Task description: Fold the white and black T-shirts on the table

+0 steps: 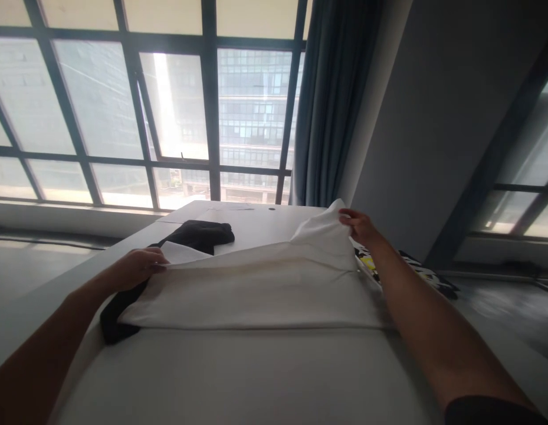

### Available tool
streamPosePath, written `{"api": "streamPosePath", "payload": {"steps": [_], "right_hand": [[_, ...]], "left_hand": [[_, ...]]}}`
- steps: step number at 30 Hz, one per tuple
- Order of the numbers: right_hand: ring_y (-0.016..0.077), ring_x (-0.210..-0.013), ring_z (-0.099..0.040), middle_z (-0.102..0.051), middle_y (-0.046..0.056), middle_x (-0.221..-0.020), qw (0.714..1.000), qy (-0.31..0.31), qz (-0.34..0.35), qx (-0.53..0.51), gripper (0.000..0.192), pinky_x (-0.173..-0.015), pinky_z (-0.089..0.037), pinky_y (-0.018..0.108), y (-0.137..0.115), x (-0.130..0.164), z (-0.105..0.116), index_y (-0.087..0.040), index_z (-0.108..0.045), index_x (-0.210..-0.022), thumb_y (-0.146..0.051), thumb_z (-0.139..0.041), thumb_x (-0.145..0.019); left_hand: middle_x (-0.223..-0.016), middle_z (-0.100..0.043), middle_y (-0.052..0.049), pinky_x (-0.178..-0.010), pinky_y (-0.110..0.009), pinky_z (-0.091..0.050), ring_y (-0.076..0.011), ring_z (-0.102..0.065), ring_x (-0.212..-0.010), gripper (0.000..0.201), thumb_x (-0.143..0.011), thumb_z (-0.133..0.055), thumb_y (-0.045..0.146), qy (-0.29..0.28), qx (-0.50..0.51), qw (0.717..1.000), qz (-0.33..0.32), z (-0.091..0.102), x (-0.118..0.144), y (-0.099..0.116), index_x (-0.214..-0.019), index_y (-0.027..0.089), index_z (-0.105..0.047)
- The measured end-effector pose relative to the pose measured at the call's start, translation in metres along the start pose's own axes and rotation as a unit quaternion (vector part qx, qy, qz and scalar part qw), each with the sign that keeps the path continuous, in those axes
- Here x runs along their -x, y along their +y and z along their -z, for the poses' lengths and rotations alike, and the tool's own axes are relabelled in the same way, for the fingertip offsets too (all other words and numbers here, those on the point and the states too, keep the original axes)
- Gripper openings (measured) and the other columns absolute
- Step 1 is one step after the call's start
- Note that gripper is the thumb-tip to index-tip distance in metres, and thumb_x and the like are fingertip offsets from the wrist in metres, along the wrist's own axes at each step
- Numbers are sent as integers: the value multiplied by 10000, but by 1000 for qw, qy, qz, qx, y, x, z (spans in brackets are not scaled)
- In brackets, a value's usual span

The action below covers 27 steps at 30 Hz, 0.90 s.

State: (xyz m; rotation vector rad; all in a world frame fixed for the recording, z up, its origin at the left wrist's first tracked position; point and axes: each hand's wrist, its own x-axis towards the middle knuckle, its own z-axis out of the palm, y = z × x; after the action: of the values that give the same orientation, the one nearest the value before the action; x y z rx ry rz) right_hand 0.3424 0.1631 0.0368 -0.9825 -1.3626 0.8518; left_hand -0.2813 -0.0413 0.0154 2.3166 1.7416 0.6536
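Observation:
A white garment is stretched out over the table, its upper edge raised between my two hands. My left hand pinches its left upper corner, thumb against fingers. At the right end, higher up, my right hand grips a bunched corner between thumb and fingers. The garment's lower edge hangs close to or rests on the tabletop; I cannot tell which. Partly hidden behind it, a black garment lies on the table and shows again below my left hand.
The white table reaches toward large framed windows. A black, white and yellow patterned cloth lies by the right edge, partly behind my right forearm. A small dark disc sits at the far end. A blue-grey curtain hangs beyond.

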Motion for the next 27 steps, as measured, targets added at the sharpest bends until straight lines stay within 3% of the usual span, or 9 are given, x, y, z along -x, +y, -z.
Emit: {"api": "streamPosePath", "payload": {"steps": [5, 8, 11, 15, 18, 20, 22, 24, 27], "right_hand": [[125, -607, -594, -649, -19, -708, 961, -225, -159, 17, 413, -576, -479, 231, -22, 77, 32, -193, -587, -752, -250, -885, -471], [92, -583, -563, -620, -37, -696, 916, -323, -234, 46, 421, -535, -434, 191, -23, 109, 40, -182, -573, -767, -227, -887, -489], [124, -669, -616, -671, -9, -799, 904, -347, -241, 59, 476, -606, -473, 215, -23, 116, 47, -181, -605, -901, -247, -880, -518], [206, -892, -671, -721, 49, -999, 965, -218, -124, 74, 649, -818, -512, 308, -29, 102, 65, -216, -604, -1150, -333, -856, -564], [255, -1020, -660, -717, 72, -1104, 982, -165, -55, 78, 665, -917, -495, 358, -37, 99, 78, -236, -615, -1187, -382, -837, -578], [266, -1031, -664, -711, 94, -1135, 962, -235, -98, 95, 657, -919, -503, 365, -41, 107, 82, -208, -632, -1188, -359, -835, -582], [251, -987, -682, -721, 100, -1101, 915, -335, -188, 127, 648, -893, -518, 346, -41, 118, 81, -174, -649, -1184, -315, -839, -581], [231, -928, -695, -735, 83, -1019, 870, -387, -261, 160, 641, -853, -531, 319, -39, 128, 80, -161, -669, -1173, -299, -848, -573], [224, -882, -696, -738, 82, -957, 855, -372, -303, 199, 566, -794, -541, 287, -33, 134, 79, -158, -726, -1081, -367, -866, -574]], "left_hand": [[-900, -719, -62, -830, -326, -500, -249, -636, -874, 368, -714, -615, 509, -183, 22, 981, 60, 4, 10, 9, -817, 184, -754], [-925, -727, -64, -850, -335, -498, -265, -641, -907, 375, -688, -626, 512, -222, 10, 972, 79, 2, 11, 12, -829, 194, -767], [-943, -727, -75, -874, -362, -500, -279, -642, -926, 409, -671, -623, 545, -192, 12, 977, 88, 2, 9, 12, -829, 197, -767], [-980, -712, -90, -881, -389, -509, -282, -632, -933, 502, -667, -587, 615, -117, 20, 989, 86, 7, 6, 9, -875, 194, -766], [-939, -696, -87, -848, -391, -520, -271, -632, -877, 523, -682, -559, 641, -108, 12, 990, 92, 11, 7, 4, -868, 198, -766], [-925, -696, -81, -828, -381, -527, -268, -635, -865, 510, -668, -583, 654, -145, 18, 984, 98, 10, 11, 1, -834, 207, -765], [-911, -700, -73, -811, -372, -533, -269, -636, -864, 502, -652, -612, 671, -159, 12, 981, 110, 4, 17, 0, -808, 218, -761], [-879, -700, -66, -792, -369, -536, -269, -634, -855, 507, -663, -617, 687, -117, -19, 984, 130, -5, 24, 1, -815, 224, -756], [-819, -689, -61, -768, -360, -532, -261, -630, -820, 521, -718, -577, 691, -28, -66, 987, 142, -18, 32, 6, -850, 218, -752]]}}
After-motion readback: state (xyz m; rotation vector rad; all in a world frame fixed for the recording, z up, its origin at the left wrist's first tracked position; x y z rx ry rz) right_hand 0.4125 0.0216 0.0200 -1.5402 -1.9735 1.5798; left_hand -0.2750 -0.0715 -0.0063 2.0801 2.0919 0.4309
